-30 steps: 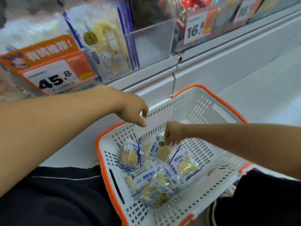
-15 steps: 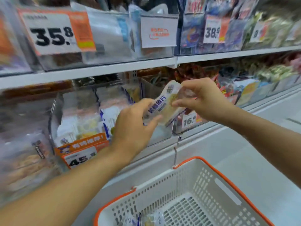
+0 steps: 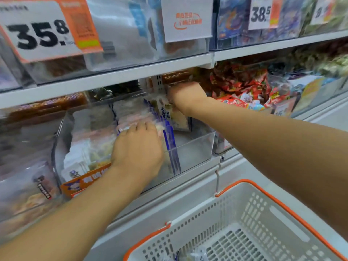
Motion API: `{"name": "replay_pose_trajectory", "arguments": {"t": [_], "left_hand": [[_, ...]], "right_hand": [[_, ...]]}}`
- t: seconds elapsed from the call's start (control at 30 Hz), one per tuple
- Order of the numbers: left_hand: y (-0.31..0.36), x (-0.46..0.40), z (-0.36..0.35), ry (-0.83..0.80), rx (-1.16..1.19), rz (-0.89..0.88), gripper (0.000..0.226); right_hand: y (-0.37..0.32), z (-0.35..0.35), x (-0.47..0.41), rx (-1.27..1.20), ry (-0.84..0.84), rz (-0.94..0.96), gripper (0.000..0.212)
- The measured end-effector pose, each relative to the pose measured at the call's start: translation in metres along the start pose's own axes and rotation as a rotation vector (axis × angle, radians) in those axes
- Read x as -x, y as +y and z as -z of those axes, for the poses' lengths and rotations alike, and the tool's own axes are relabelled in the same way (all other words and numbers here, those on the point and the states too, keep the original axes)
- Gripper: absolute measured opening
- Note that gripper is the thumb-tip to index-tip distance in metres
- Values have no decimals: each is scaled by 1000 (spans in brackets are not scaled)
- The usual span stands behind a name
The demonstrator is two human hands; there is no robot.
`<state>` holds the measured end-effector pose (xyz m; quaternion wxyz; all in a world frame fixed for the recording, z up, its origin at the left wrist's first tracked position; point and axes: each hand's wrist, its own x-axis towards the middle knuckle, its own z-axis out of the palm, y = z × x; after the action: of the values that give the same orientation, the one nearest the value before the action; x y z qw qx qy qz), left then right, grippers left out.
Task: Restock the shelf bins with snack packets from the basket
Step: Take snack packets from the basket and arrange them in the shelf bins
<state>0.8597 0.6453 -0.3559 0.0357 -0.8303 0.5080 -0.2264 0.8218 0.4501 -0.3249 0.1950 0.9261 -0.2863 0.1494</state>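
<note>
A clear plastic shelf bin on the middle shelf holds a row of white and blue snack packets. My right hand reaches deep into the bin and grips one white and blue snack packet from above, behind the row. My left hand rests with fingers curled over the front packets, pressing them to the left. The white basket with an orange rim stands below at the bottom right, with a few packets just showing at its bottom edge.
Red snack packets fill the bin to the right. The upper shelf carries more clear bins with price tags 35.8 and 38.5. An orange label fronts the bin. A white shelf ledge runs below the bins.
Both hands have moved forward from in front of the shelf into the bin. The packet held between them has gone in behind the row, and my left hand now presses the front packets.
</note>
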Motion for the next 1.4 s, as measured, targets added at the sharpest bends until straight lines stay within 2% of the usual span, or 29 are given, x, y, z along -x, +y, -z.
{"name": "replay_pose_trajectory", "arguments": {"t": [0.17, 0.33, 0.5, 0.67, 0.83, 0.97, 1.07, 1.13, 1.23, 1.27, 1.33, 1.37, 1.4], "left_hand": [[-7, -4, -3, 4, -19, -61, 37], [-12, -3, -9, 40, -14, -76, 35], [-14, -5, -12, 62, -23, -82, 36], [-13, -5, -13, 72, -40, -80, 37], [-12, -6, -13, 66, -47, -82, 37], [-12, -5, -12, 50, -64, -83, 38], [-11, -6, -13, 53, -38, -85, 37], [-11, -6, -12, 45, -4, -78, 34], [-10, -7, -5, 51, 84, -61, 35], [-10, -6, -2, 130, 134, -93, 36], [-5, -3, 10, 388, 251, -250, 33], [-1, 0, 16, 480, 338, -351, 29], [5, 4, 21, 484, 431, -434, 23]], "right_hand": [[-9, -15, -36, -96, -110, 11, 24], [-11, -36, -53, -52, -42, 80, 24], [-16, -52, -63, -72, -1, 62, 27], [-16, -61, -66, -138, 13, 37, 39], [-16, -54, -60, -128, -9, 31, 60], [-17, -50, -54, -88, -32, 18, 64], [-18, -42, -42, -153, -56, -37, 69], [-16, -34, -23, -210, 1, -59, 66], [-6, -20, 25, -219, 219, 13, 51], [-1, -16, 46, -205, 343, 71, 39], [7, -8, 93, -249, 583, 152, 19], [8, -8, 117, -321, 633, 155, 16], [6, -11, 141, -421, 611, 133, 18]]}}
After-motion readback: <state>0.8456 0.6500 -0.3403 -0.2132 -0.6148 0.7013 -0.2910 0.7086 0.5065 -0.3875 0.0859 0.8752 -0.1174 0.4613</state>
